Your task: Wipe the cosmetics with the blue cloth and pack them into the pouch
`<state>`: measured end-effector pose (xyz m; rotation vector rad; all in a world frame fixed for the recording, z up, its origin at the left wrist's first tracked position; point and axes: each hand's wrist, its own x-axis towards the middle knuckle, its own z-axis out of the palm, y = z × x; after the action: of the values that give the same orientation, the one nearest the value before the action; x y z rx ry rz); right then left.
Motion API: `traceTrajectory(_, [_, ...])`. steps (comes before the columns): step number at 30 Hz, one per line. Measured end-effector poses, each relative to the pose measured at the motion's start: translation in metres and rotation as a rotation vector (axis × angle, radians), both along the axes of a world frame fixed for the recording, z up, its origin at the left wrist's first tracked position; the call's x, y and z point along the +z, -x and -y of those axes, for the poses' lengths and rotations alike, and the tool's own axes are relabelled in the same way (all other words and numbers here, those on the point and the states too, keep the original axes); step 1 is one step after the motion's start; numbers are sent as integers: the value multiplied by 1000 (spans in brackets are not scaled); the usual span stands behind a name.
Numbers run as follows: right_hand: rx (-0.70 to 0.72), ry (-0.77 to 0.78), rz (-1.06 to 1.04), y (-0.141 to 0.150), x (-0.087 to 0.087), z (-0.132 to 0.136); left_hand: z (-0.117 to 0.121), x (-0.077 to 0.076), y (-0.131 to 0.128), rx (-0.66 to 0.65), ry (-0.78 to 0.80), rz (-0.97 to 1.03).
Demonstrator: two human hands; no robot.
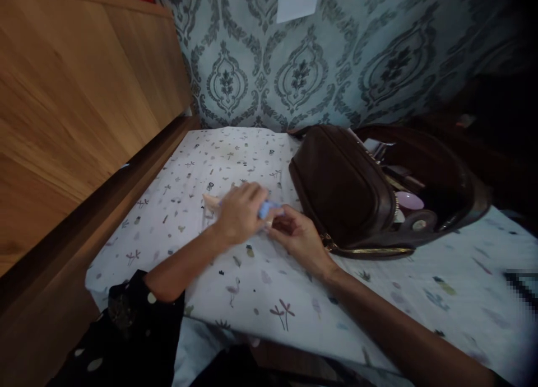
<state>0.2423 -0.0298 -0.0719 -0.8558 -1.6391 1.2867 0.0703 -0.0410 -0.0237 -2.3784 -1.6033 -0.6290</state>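
Observation:
My left hand (241, 213) is closed around a small, slim tube (265, 209), blurred by motion. Its blue end shows on the right of the fist, and a flat peach-coloured end pokes out on the left. My right hand (299, 238) has its fingers curled and pinched at the blue end. What lies exactly between those fingertips is too blurred to make out. Both hands are just above the white patterned cloth (235, 269). To the right of my right hand stands a dark brown bag (336, 180), unzipped.
Inside the bag are a pink round item (409, 201), a roll-like round thing (419, 224) and other small items. A wooden panel (84, 90) rises along the left side of the cloth-covered surface. Patterned wallpaper (300, 76) covers the wall behind, with a white paper (297, 3) on it.

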Motion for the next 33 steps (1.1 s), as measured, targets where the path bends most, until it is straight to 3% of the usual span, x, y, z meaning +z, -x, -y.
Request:
traceTrajectory(2, [-27,-49,34,0,0,1,4,-3,-15,-56,117,-95])
traceTrajectory(4, [-31,-61,50,-1,-2,0,4,-3,-17,-24,185,-127])
traceTrajectory(8, [-20,-38,48,-2,-5,-1,-5,8,10,133,309,-114])
traceTrajectory(11, [-23,-46,60,-3,-5,-1,-11,16,36,172,407,-100])
traceTrajectory(16, [-24,8,31,-3,-4,-1,-15,16,56,103,513,-27])
traceTrajectory(24, [3,216,-94,-3,-4,-5,-10,22,55,-57,675,198])
traceTrajectory(29, [-72,258,-210,-7,-3,-10,-1,33,40,-242,823,380])
traceTrajectory(33, [-20,278,-258,-4,2,-4,5,21,16,-222,743,659])
